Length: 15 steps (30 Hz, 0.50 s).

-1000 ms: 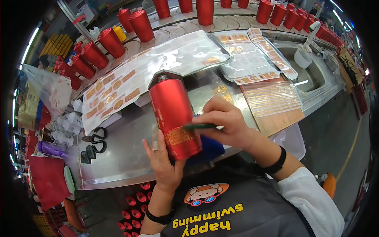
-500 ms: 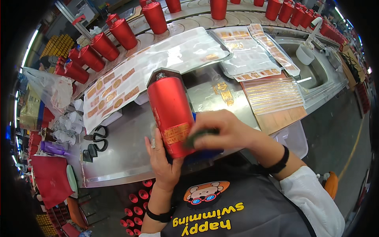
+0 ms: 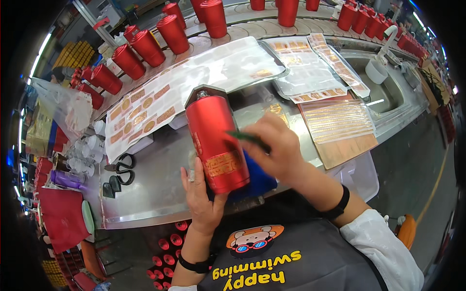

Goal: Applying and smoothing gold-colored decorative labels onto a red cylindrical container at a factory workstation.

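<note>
A red bottle [image 3: 216,140] with a gold label lies tilted over a blue cloth [image 3: 259,179] at the near edge of the steel bench [image 3: 145,194]. My left hand [image 3: 201,194] grips the bottle's lower end from underneath. My right hand [image 3: 274,150] sits beside the bottle on its right and holds a thin green scraper [image 3: 247,139] whose tip touches the bottle's side just above the gold label.
Clear sheets of gold stickers [image 3: 160,102] lie across the bench, with more sheets [image 3: 310,72] and a copper-coloured stack [image 3: 340,126] to the right. Rows of red bottles [image 3: 145,46] stand along the back. Black scissors [image 3: 119,167] lie at left; a sink [image 3: 383,92] sits at right.
The bottle has tipped so its top points further away. My right hand has lifted off the gold label and moved right and up, with the green scraper now at the bottle's side.
</note>
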Each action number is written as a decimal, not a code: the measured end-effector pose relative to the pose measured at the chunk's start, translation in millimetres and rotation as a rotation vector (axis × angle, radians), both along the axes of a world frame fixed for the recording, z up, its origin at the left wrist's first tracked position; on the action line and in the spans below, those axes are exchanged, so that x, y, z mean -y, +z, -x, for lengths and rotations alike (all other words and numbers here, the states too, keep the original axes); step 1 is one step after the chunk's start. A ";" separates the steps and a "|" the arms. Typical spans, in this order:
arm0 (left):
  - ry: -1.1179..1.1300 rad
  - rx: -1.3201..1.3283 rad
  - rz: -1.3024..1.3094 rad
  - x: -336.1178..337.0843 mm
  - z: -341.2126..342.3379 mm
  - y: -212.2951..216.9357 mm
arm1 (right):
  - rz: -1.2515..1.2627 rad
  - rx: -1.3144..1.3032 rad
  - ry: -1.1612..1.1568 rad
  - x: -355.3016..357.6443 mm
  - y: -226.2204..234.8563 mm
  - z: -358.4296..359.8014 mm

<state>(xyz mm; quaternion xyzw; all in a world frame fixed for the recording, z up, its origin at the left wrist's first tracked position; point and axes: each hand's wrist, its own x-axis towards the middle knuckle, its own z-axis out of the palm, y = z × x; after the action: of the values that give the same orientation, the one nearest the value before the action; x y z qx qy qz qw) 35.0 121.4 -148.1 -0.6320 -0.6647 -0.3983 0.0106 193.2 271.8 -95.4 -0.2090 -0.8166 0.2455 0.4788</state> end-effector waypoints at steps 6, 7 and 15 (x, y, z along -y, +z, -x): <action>-0.004 -0.202 -0.038 -2.9 4.8 18.0 | -0.157 0.106 0.416 5.1 18.5 -16.8; -0.004 -0.197 -0.040 -2.7 3.6 18.4 | -0.258 0.117 0.262 1.4 19.7 -11.0; 0.036 -0.220 -0.056 -2.2 -0.3 23.1 | -0.453 0.386 0.306 19.9 26.8 -7.5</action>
<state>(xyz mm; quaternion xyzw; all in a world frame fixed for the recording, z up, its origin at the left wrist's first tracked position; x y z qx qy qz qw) 35.3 123.6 -125.0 -0.6593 -0.6594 -0.3447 0.1083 200.7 251.9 -68.5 -0.0146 -0.9479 0.0828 0.3073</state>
